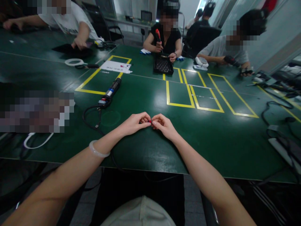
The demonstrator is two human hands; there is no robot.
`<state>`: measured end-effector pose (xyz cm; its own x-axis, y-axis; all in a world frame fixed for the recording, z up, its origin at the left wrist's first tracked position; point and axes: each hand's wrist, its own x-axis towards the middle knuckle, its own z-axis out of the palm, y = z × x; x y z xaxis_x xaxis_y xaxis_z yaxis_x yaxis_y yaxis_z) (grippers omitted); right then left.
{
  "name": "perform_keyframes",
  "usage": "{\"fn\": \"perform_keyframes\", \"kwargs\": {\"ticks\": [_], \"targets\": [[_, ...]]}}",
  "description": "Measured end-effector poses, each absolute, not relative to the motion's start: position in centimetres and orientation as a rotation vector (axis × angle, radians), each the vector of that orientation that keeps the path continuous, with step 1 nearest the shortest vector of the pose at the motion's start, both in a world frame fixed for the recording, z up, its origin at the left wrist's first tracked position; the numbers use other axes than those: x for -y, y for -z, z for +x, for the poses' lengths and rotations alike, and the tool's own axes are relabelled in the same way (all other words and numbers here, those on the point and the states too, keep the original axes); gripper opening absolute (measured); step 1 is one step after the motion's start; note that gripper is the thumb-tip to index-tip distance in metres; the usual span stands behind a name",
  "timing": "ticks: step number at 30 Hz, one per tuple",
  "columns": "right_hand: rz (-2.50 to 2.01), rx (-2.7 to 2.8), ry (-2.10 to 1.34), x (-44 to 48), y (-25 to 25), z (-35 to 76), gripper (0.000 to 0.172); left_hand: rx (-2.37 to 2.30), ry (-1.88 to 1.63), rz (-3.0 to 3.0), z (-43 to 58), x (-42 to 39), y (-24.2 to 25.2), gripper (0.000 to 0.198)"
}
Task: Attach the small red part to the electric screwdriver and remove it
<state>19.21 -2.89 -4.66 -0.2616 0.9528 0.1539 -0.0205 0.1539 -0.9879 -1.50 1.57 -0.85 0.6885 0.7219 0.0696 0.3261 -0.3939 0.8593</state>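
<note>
My left hand [134, 123] and my right hand [163, 125] meet above the green table [211, 138], close to its near edge. Both are closed in a pinch, fingertips touching, on a tiny red thing [149, 121] between them. What the red thing is I cannot make out. A pale bangle [97, 151] sits on my left wrist. An electric screwdriver [110, 92] lies on the table beyond my left hand, its black cable [90, 117] curling toward me.
Yellow tape rectangles [188, 94] mark the table. A black tray [163, 65] lies in front of a person opposite who holds a red-handled tool [157, 35]. A white paper [116, 66], a white ring [74, 62], and cables [277, 106] at right. Other people sit around.
</note>
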Motion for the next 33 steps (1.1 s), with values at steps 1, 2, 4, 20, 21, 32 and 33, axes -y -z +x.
{"fn": "perform_keyframes", "kwargs": {"ticks": [1,2,4,20,21,32,33], "targets": [[-0.965,1.471,-1.275,2.9,4.6,19.3,0.034,-0.800,-0.554,2.003,-1.5,-1.5,0.8,0.025],[-0.975,1.475,-1.268,2.9,4.6,19.3,0.034,-0.795,-0.554,2.011,-1.5,-1.5,0.7,0.025],[-0.987,1.496,-1.248,2.9,4.6,19.4,0.033,-0.790,-0.556,2.022,-1.4,-1.4,0.6,0.025],[-1.109,1.553,-1.106,2.7,4.3,19.8,0.026,-0.951,-0.623,2.302,-2.1,-2.3,0.1,0.032],[-1.118,1.547,-1.101,2.7,4.4,19.8,0.026,-1.012,-0.656,2.358,-2.4,-2.8,-0.1,0.033],[-1.143,1.538,-1.113,2.7,4.1,19.9,0.026,-2.173,-0.629,2.144,-12.1,-8.2,-0.5,0.062],[-1.144,1.540,-1.114,2.8,4.1,19.9,0.026,-2.225,-0.541,2.105,-12.7,-8.4,-0.5,0.069]]}}
